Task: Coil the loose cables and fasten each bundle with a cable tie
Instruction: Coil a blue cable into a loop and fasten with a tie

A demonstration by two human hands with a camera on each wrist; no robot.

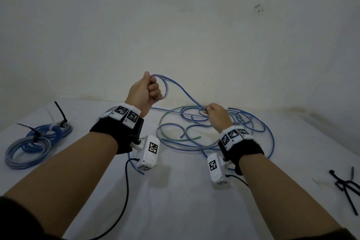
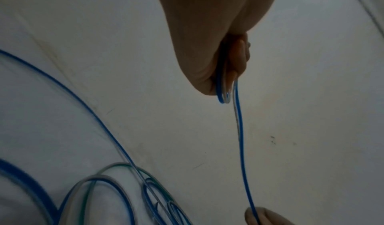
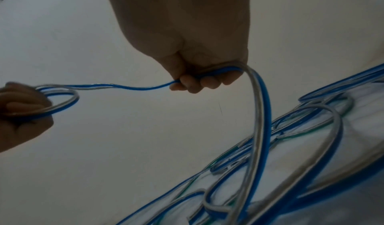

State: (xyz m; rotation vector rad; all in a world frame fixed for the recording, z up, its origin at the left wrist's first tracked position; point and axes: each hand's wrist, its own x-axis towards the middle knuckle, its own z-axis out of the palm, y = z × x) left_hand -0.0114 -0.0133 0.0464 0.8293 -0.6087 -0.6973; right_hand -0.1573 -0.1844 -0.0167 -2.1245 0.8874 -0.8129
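Note:
A blue-and-clear cable (image 1: 183, 91) runs between my two hands above the white table. My left hand (image 1: 151, 88) is raised in a fist and grips a small loop (image 3: 62, 100) of this cable. My right hand (image 1: 209, 111), lower and to the right, grips the same cable (image 3: 218, 71) just above a loose tangle of blue, clear and green cables (image 1: 214, 132). In the left wrist view the cable (image 2: 241, 138) hangs from the left hand (image 2: 228, 74) down to the right hand's fingertips (image 2: 261, 215).
Two coiled blue bundles (image 1: 37, 142) fastened with black cable ties lie at the left of the table. Several spare black cable ties (image 1: 346, 187) lie at the right edge. A white wall (image 1: 175, 25) stands close behind the table.

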